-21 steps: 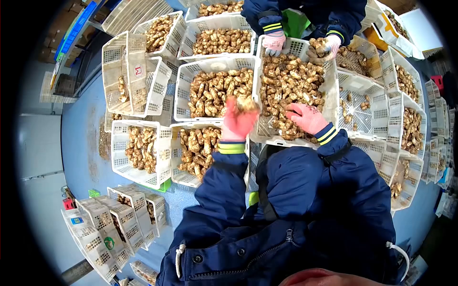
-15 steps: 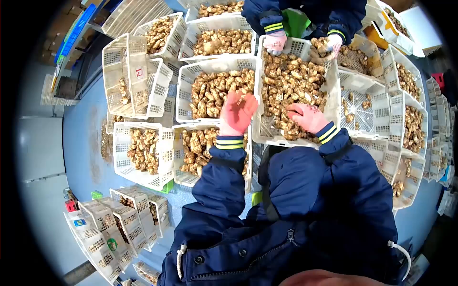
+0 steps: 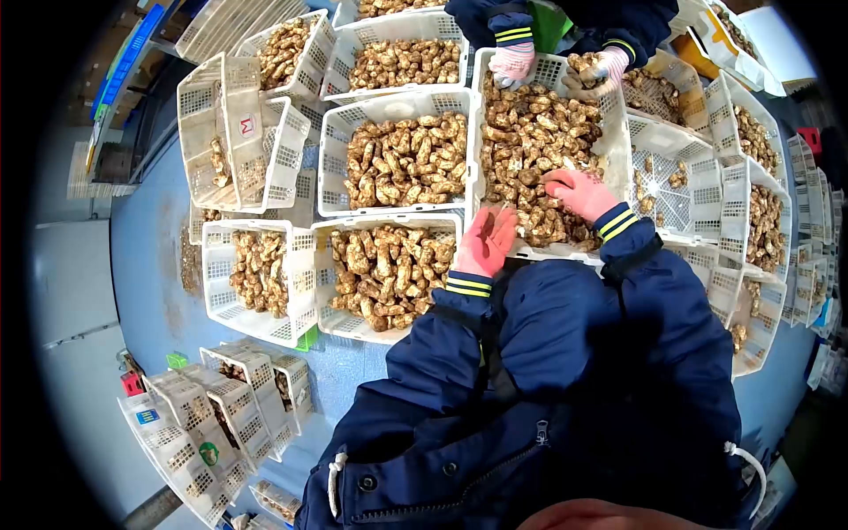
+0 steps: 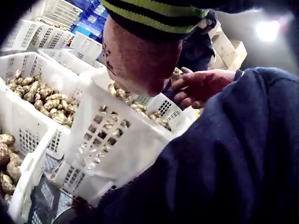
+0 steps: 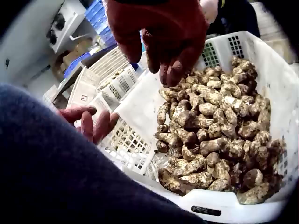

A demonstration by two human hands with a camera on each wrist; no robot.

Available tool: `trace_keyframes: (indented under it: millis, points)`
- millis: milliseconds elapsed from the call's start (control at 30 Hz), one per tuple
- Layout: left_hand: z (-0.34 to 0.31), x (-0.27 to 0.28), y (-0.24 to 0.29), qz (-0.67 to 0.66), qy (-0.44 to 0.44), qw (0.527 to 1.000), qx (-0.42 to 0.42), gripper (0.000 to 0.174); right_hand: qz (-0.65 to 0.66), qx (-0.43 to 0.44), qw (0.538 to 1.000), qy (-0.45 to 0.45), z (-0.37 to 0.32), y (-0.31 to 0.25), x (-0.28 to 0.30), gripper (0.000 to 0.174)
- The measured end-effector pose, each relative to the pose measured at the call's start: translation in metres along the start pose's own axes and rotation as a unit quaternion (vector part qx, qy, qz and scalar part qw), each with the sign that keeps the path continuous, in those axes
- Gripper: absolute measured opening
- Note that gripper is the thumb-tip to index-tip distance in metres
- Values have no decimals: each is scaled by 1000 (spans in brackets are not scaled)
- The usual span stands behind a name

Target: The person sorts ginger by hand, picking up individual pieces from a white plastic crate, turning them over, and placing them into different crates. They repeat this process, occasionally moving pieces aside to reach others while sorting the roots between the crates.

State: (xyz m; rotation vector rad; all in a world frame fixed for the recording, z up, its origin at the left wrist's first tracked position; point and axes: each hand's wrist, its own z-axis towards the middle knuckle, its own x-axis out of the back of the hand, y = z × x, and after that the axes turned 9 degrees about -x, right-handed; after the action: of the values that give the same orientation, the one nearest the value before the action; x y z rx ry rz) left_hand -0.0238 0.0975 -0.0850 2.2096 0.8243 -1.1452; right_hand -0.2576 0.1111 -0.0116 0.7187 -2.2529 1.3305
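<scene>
A white plastic crate (image 3: 617, 132) full of brown-and-cream mushrooms (image 3: 534, 132) stands before me. My left hand (image 3: 488, 243), in a pinkish-red glove, is at this crate's near left corner, palm up and fingers loosely spread, with nothing in it. In the right wrist view the same left hand (image 5: 96, 125) shows beside the crate wall. My right hand (image 3: 579, 194) is over the crate's near right part, fingertips right at the mushrooms. Seen from the right wrist, the right hand (image 5: 161, 37) hangs with fingers bent loosely downward and no mushroom visible in them.
Across the crate, another person's gloved hand (image 3: 599, 75) holds mushrooms; their other hand (image 3: 512, 64) rests at the rim. Mushroom crates stand on my left, a near one (image 3: 389, 336) and one behind it (image 3: 322, 177). A sparsely filled crate (image 3: 707, 190) is on the right.
My left hand held a mushroom over the left crates, then let it go; a blurred one flew toward the far left crate. The left hand has come back to the middle crate's corner.
</scene>
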Motion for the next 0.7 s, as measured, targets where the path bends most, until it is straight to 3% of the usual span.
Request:
trace_keyframes:
  millis: [67,133,200,333,400,433,467,533,633,700]
  points:
    - [8,18,2,-3,44,999,-32,40,-25,-32,999,19,8,14,0,36]
    - [4,17,4,-1,36,999,-25,43,-32,-12,998,44,12,23,2,37]
    - [4,15,5,36,34,999,-22,44,29,-57,998,-8,12,27,3,41]
    - [2,14,6,66,23,997,-16,41,-42,-67,996,41,12,15,3,39]
    - [2,14,5,56,32,998,-23,37,-13,-111,992,-52,8,12,10,38]
    - [2,17,6,53,31,998,-13,37,-26,-37,999,-25,10,15,13,39]
    - [4,17,7,47,27,999,-1,37,18,-109,994,0,8,20,17,36]
    - [4,20,8,52,14,999,5,38,-26,-64,989,135,23,54,28,34]
    - [3,19,10,67,0,998,3,38,112,-167,961,189,33,84,53,39]
    - [4,19,8,57,8,998,11,39,41,-200,960,193,34,96,60,42]
